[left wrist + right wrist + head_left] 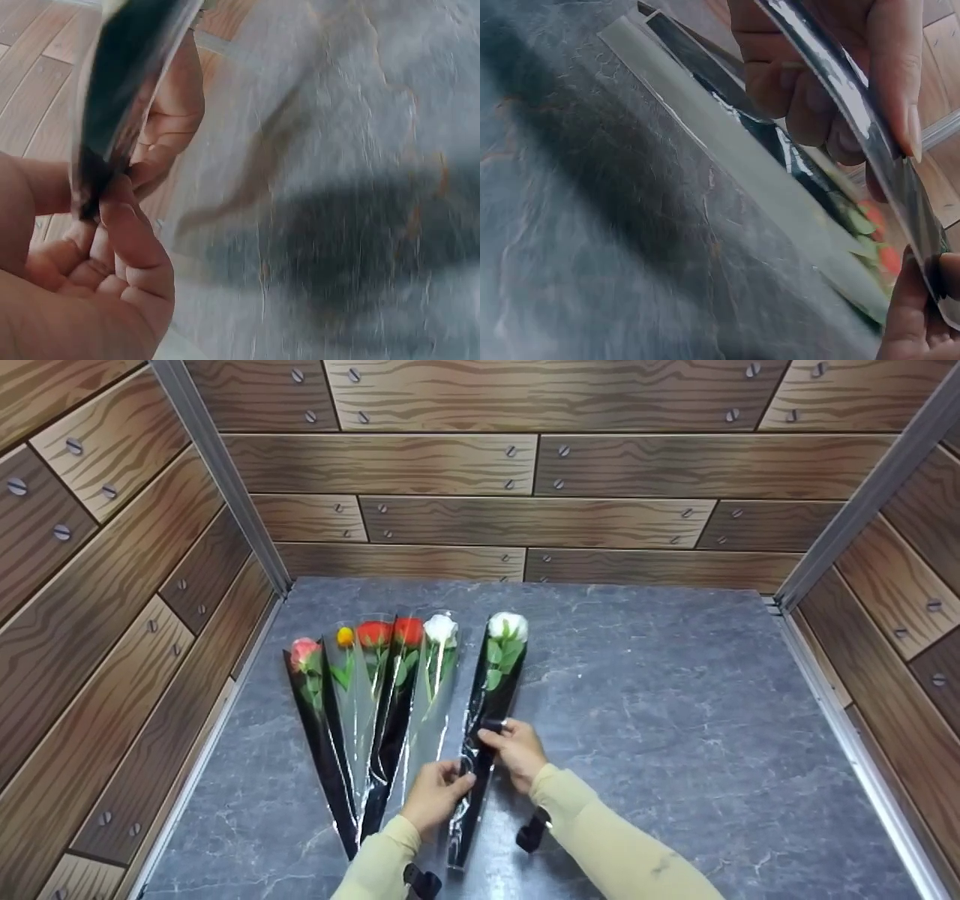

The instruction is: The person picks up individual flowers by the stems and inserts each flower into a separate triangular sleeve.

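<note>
A white rose (508, 627) with green leaves lies in a black-and-clear wrapper (487, 705) that narrows toward me. My left hand (435, 795) pinches this wrapper near its narrow lower part, thumb on top. Farther up, my right hand (517, 750) pinches its right edge between thumb and fingers. In the left wrist view my left hand (97, 277) holds the sleeve (135, 67) in its fingertips. The right wrist view has the glossy sleeve (840, 82) running between both hands, with my right hand (919, 315) at the lower right.
Left of it lie several wrapped flowers: another white rose (441, 628), red roses (409, 631), a small orange-yellow bloom (345, 637) and a pink rose (305, 652). The grey marbled tabletop (660, 720) is enclosed by wood-patterned walls (450, 465) with metal corner posts (225, 472).
</note>
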`<state>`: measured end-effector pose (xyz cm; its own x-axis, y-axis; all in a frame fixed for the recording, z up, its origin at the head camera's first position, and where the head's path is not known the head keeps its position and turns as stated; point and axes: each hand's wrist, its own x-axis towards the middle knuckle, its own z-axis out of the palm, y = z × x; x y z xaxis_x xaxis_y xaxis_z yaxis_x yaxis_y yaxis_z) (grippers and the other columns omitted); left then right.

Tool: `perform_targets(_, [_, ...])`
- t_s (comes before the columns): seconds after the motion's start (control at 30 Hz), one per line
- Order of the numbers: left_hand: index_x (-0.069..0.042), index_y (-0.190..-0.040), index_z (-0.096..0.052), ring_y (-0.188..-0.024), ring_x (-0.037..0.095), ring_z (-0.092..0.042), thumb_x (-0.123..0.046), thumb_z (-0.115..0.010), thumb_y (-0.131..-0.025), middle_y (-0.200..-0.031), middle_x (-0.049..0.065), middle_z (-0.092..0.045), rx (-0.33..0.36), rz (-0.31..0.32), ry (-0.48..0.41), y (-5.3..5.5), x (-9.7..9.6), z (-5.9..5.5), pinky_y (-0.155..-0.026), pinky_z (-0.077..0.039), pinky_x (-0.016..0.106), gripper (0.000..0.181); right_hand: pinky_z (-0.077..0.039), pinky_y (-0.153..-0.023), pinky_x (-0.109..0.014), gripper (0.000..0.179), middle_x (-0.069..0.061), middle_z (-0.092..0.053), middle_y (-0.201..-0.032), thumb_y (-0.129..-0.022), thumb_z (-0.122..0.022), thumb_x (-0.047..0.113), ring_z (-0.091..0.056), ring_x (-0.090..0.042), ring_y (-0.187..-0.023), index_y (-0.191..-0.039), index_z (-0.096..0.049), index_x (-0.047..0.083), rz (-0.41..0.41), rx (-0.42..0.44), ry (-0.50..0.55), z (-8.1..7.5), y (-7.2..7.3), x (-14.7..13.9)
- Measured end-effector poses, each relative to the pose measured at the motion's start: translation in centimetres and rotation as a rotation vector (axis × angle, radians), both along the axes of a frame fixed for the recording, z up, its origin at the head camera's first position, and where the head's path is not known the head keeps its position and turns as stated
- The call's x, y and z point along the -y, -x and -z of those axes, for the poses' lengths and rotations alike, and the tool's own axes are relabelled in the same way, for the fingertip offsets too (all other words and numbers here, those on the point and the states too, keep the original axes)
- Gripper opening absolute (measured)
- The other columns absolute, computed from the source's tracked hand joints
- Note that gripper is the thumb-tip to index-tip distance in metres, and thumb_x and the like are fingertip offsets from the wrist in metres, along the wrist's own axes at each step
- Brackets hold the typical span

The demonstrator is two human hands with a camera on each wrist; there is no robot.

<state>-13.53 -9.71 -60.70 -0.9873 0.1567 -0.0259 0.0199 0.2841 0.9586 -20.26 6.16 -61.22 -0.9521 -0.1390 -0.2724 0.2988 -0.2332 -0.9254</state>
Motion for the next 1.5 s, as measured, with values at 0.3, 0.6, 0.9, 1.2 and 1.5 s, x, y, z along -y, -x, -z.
perform_targets(0.3, [0.0,-0.085,-0.067,-0.061,0.01,-0.051,-0.01,-0.068,-0.087,-0.069,-0.001,-0.06,0.025,-0.093,0.181,1.2,2.2,0.7,-0.06,-0.046,0.031,0.01,-0.052,-0.065,-0.027,0.03,-0.005,-0.06,-0.087,-0.09,-0.062,0.003,-0.061,-0.013,-0.073,-0.115,-0.051,-0.011,-0.004,0.139,0.033,0.7,1.1,2.6])
perform_targets(0.6, [0.001,-0.082,-0.066,-0.063,0.015,-0.055,-0.01,-0.078,-0.075,-0.066,0.001,-0.061,-0.081,-0.237,0.392,0.9,2.7,1.4,-0.063,-0.047,0.034,0.018,-0.055,-0.065,-0.026,0.028,-0.008,-0.058,-0.088,-0.087,-0.06,-0.004,-0.06,-0.014,-0.071,-0.113,-0.053,-0.012,-0.019,0.163,-0.087,2.0,0.4,2.8])
perform_targets(0.9, [-0.003,-0.079,-0.066,-0.067,0.037,-0.064,-0.015,-0.082,-0.069,-0.069,0.014,-0.065,-0.306,-0.352,0.678,0.2,2.3,1.7,-0.062,-0.049,0.048,0.023,-0.053,-0.056,-0.023,0.028,-0.013,-0.068,-0.085,-0.088,-0.057,0.002,-0.067,-0.015,-0.066,-0.114,-0.056,-0.011,-0.119,0.125,-0.264,1.7,-0.1,0.2])
perform_targets(1.2, [-0.007,-0.079,-0.067,-0.067,0.028,-0.063,-0.015,-0.077,-0.077,-0.072,0.006,-0.065,-0.449,-0.346,0.679,-0.8,2.8,-0.9,-0.061,-0.05,0.042,0.013,-0.056,-0.069,-0.035,0.035,-0.015,-0.067,-0.09,-0.091,-0.06,0.008,-0.068,-0.019,-0.073,-0.118,-0.054,-0.014,-0.092,0.019,-0.334,-0.9,-1.0,-9.5])
perform_targets(1.5, [-0.004,-0.104,-0.068,-0.099,0.031,-0.059,-0.025,-0.079,-0.078,-0.104,0.013,-0.065,-0.663,-0.276,0.746,-0.7,7.0,-6.3,-0.087,-0.048,0.046,0.036,-0.055,-0.075,-0.032,0.037,-0.019,-0.066,-0.098,-0.093,-0.064,0.015,-0.066,-0.015,-0.081,-0.119,-0.056,-0.011,0.063,-0.313,-0.538,-7.2,-3.4,-23.3])
